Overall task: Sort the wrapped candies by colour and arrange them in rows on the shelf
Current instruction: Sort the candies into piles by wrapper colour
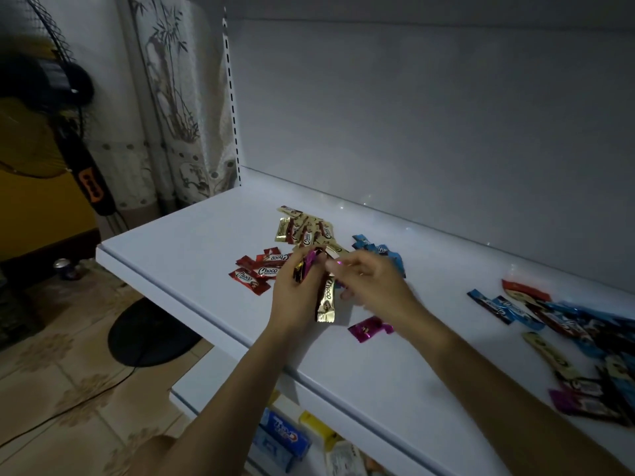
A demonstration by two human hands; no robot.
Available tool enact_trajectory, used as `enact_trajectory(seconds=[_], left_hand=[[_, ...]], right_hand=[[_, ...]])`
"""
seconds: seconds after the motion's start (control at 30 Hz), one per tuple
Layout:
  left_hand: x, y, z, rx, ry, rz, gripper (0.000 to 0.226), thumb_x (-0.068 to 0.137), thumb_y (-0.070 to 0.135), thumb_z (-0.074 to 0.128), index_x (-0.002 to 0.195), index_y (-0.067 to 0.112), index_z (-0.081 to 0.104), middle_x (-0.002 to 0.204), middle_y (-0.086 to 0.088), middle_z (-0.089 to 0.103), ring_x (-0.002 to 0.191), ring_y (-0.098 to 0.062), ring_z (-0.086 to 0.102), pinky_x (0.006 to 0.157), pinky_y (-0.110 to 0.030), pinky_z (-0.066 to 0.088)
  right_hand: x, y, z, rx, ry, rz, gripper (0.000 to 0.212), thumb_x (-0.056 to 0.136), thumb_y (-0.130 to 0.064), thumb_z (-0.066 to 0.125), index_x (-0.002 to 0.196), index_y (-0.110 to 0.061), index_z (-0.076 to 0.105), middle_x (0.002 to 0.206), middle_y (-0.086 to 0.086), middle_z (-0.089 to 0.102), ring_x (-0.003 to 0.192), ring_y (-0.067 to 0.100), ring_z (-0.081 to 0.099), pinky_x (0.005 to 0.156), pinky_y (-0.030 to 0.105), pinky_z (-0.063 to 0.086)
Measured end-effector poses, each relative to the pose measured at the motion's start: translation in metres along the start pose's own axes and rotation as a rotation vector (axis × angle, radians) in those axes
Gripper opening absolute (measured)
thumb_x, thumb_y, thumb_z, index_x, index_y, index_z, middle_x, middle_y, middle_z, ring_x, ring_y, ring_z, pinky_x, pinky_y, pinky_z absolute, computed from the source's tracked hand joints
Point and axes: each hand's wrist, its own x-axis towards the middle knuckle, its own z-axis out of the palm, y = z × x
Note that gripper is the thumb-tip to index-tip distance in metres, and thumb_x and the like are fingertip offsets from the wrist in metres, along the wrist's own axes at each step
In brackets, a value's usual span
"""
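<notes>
Here left hand (294, 286) clamps gold candy (325, 300), long axis toward person; right hand (372, 281) grip unclear

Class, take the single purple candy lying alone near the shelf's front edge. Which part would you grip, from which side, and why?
Pinch the purple candy across its middle from above, finger and thumb on the long edges. It lies flat on the shelf with bare surface all round, so nothing blocks a downward reach; its crimped ends are thin and may slip.

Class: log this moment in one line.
left hand: holds purple candy, gold candy | right hand: fingertips beside them | shelf: red candies, gold candies, blue candies grouped; mixed pile
</notes>
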Motion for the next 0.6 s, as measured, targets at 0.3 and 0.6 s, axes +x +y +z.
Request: enact_trajectory(seconds=[0.3, 0.6], left_hand=[[-0.003, -0.01, -0.002, 0.164, -0.089, 0.038, 0.022, 0.094, 0.023, 0.059, 0.116, 0.026, 0.059, 0.107, 0.013, 0.065, 0.099, -0.001, 0.064, 0.086, -0.024, 0.053], [0.006, -0.014, -0.005, 0.131, 0.037, 0.04, 0.024, 0.093, 0.006, 0.058, 0.109, 0.024, 0.061, 0.101, 0.005, 0.07, 0.096, -0.014, 0.068, 0.084, -0.029, 0.056]], right_hand=[[-0.006, 0.025, 0.023, 0.252, 0.315, 0.057, 0.009, 0.085, -0.016, 0.069, 0.08, -0.02, 0.062, 0.082, 0.002, 0.07, 0.079, 0.018, 0.069, 0.074, 0.038, 0.058], [-0.003, 0.026, 0.027, 0.359, 0.384, 0.008, 0.015, 0.092, -0.012, 0.059, 0.089, -0.026, 0.064, 0.082, 0.0, 0.072, 0.069, 0.017, 0.071, 0.063, 0.033, 0.059]])
